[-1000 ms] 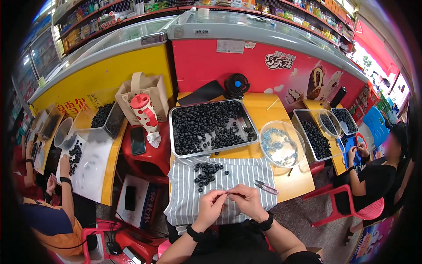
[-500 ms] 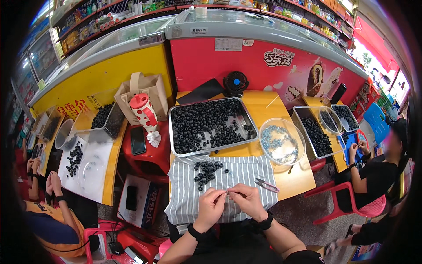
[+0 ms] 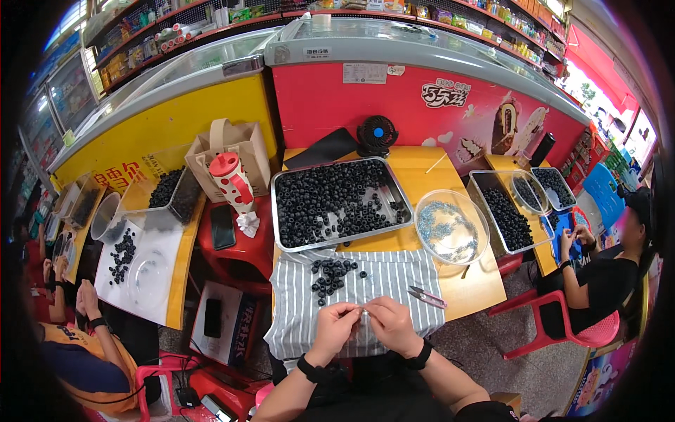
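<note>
My left hand (image 3: 336, 329) and my right hand (image 3: 392, 323) meet over a grey-and-white striped cloth (image 3: 295, 330), their fingertips pinched close together. Whatever lies between them is too small to make out. Just beyond, a loose pile of black beads (image 3: 330, 274) rests on the cloth. To the right of my right hand lies a pair of thread snips (image 3: 427, 297). Behind the cloth stands a metal tray (image 3: 404, 219) of black beads, and right of it a round clear plastic dish (image 3: 450, 247) with small pale-blue bits.
A small black fan (image 3: 377, 133) stands behind the tray. On a red stool at left are a red-and-white tumbler (image 3: 232, 184), a phone (image 3: 222, 226) and a crumpled tissue (image 3: 247, 224). People work at side tables; a person (image 3: 598, 274) sits at right on a pink chair (image 3: 545, 323).
My hands stay together over the cloth, the fingers having shifted slightly. The beads, tray and snips lie as before.
</note>
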{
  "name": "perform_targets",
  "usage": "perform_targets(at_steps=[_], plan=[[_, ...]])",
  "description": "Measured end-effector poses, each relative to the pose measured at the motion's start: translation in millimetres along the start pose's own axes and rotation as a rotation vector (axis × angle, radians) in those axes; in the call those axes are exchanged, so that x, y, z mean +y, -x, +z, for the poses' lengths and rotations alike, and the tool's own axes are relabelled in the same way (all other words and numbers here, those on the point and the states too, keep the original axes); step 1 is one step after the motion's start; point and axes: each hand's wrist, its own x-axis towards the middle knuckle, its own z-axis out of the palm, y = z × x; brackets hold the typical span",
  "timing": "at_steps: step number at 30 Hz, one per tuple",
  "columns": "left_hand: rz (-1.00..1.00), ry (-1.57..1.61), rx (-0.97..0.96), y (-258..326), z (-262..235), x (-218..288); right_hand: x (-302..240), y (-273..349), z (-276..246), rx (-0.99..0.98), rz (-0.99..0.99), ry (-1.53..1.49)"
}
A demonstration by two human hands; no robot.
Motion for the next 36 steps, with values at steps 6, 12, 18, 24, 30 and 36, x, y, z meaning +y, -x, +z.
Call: perform_targets(at_steps=[6, 12, 18, 24, 30, 36], plan=[[-0.195, 0.125, 0.032, -15, -13, 8, 8, -1, -7, -0.044, -0.08, 0.163], [-0.117, 0.118, 0.013, -15, -14, -3, 21, 0, -9, -0.233, -0.031, 0.337], [-0.166, 0.456, -0.115, -5, -20, -4, 2, 0, -4, -0.072, 0.285, -0.191], [-0.163, 0.551, -0.106, 7, -20, -11, -14, -9, 4, -0.052, 0.132, -0.098], [-0.033, 0.383, 0.02, 15, -11, -15, -32, -9, 7, -0.074, -0.037, 0.142], [-0.03, 0.422, -0.03, 18, -15, -20, -26, -1, 11, -0.08, 0.107, -0.085]])
